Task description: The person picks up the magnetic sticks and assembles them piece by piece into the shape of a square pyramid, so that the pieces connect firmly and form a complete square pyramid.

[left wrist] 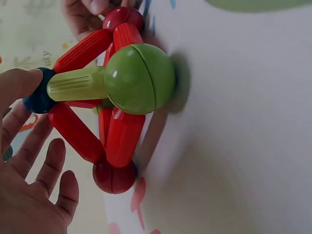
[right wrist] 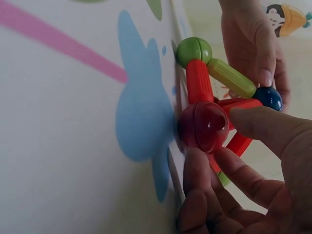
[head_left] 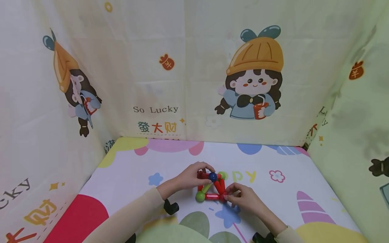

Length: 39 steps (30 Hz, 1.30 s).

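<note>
A pyramid of magnetic sticks and balls stands on the patterned tabletop, below both hands' fingertips. At its top is a blue ball (head_left: 212, 177), which my left hand (head_left: 192, 176) pinches between thumb and fingers. A yellow-green stick (left wrist: 77, 83) and red sticks (left wrist: 126, 139) slope down from it or link the base. One base corner is a large green ball (left wrist: 140, 79); another is a red ball (left wrist: 115, 176) at the far left. My right hand (head_left: 245, 198) holds the near right red ball (right wrist: 204, 126) between thumb and fingers. A second green ball (head_left: 223, 175) sits at the back, partly hidden.
The colourful tabletop (head_left: 182, 152) ends at a cloth wall (head_left: 200, 84) with cartoon prints; cloth also hangs at left and right. A black object (head_left: 171, 207) is by the left wrist, and another black object (head_left: 263, 238) is under the right wrist.
</note>
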Each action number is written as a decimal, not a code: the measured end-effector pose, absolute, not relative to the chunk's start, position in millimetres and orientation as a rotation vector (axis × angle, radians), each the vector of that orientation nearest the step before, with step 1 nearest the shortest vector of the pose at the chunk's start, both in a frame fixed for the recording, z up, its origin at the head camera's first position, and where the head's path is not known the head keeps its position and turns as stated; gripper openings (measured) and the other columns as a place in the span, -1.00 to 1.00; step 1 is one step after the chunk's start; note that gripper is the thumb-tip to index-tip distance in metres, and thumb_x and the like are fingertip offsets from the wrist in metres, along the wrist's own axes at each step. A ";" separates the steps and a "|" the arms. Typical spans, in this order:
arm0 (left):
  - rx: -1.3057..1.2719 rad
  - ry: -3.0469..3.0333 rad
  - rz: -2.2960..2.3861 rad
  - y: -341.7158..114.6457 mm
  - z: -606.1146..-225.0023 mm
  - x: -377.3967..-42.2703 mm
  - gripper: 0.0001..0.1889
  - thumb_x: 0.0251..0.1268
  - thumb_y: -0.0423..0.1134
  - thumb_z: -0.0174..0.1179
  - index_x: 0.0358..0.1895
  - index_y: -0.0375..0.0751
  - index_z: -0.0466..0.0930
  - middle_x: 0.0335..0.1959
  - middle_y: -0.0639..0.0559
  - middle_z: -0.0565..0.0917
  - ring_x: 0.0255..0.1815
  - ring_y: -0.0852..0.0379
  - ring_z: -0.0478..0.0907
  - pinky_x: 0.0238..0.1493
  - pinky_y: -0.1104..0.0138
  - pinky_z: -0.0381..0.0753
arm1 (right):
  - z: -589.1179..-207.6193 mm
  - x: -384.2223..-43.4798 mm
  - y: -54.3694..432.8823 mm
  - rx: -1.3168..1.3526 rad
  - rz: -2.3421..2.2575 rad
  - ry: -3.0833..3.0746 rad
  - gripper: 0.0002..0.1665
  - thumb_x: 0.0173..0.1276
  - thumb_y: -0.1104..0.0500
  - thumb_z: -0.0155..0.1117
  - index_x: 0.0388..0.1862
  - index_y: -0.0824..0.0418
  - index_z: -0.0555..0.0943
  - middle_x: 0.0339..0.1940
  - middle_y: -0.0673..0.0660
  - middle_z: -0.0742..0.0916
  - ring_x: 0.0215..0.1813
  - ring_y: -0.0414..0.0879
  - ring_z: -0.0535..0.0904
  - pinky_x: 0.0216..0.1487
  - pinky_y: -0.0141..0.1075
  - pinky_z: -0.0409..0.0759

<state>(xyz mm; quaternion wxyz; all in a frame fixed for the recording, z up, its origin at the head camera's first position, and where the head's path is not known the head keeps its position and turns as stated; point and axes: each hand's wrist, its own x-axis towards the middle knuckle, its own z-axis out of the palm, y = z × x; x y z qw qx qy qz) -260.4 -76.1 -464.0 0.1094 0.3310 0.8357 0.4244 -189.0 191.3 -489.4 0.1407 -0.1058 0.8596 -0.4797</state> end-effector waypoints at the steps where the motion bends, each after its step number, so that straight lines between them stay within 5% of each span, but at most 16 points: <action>1: 0.985 2.457 1.250 -77.2 -464.4 -259.9 -0.57 0.33 -0.23 0.40 0.23 0.09 0.60 0.04 0.13 0.64 0.05 -0.05 0.54 0.00 0.18 0.64 | -488.6 -189.8 189.9 -0.292 -1.383 2.499 -0.67 0.33 0.07 0.49 -0.05 0.21 0.66 -0.22 0.06 0.75 -0.41 -0.07 0.67 -0.41 -0.29 0.62; 7: 0.848 2.497 1.318 -83.1 -463.3 -252.1 -0.53 0.28 -0.19 0.45 0.21 0.02 0.50 0.09 -0.10 0.62 -0.03 -0.01 0.55 -0.13 0.35 0.62 | -484.7 -194.4 180.9 -0.285 -1.372 2.554 -0.66 0.29 0.03 0.53 -0.06 0.15 0.67 -0.21 0.05 0.76 -0.44 -0.10 0.66 -0.45 -0.28 0.61; 12: 0.732 2.543 1.254 -84.5 -465.4 -240.9 -0.73 0.25 -0.11 0.47 -0.12 -0.03 0.59 -0.31 0.09 0.63 -0.28 0.16 0.50 -0.31 0.43 0.50 | -484.7 -195.7 176.8 -0.309 -1.355 2.579 -0.71 0.30 0.05 0.52 -0.10 0.15 0.69 -0.25 0.03 0.74 -0.44 -0.14 0.61 -0.45 -0.31 0.60; 16: 0.697 2.571 1.198 -83.1 -470.3 -232.3 -0.79 0.23 -0.09 0.48 -0.24 -0.04 0.64 -0.41 0.22 0.61 -0.39 0.23 0.46 -0.35 0.43 0.46 | -486.0 -196.0 174.7 -0.307 -1.350 2.600 -0.78 0.33 0.06 0.49 -0.15 0.13 0.70 -0.32 0.00 0.73 -0.43 -0.17 0.61 -0.44 -0.34 0.58; 39: 0.569 2.644 1.248 -73.0 -493.1 -271.2 -0.86 0.34 -0.09 0.42 -0.15 0.03 0.69 -0.33 0.18 0.64 -0.30 0.18 0.52 -0.31 0.42 0.55 | -492.5 -231.1 169.1 -0.136 -1.347 2.690 -0.88 0.44 0.13 0.39 -0.11 0.11 0.70 -0.26 0.00 0.72 -0.39 -0.14 0.61 -0.30 -0.32 0.59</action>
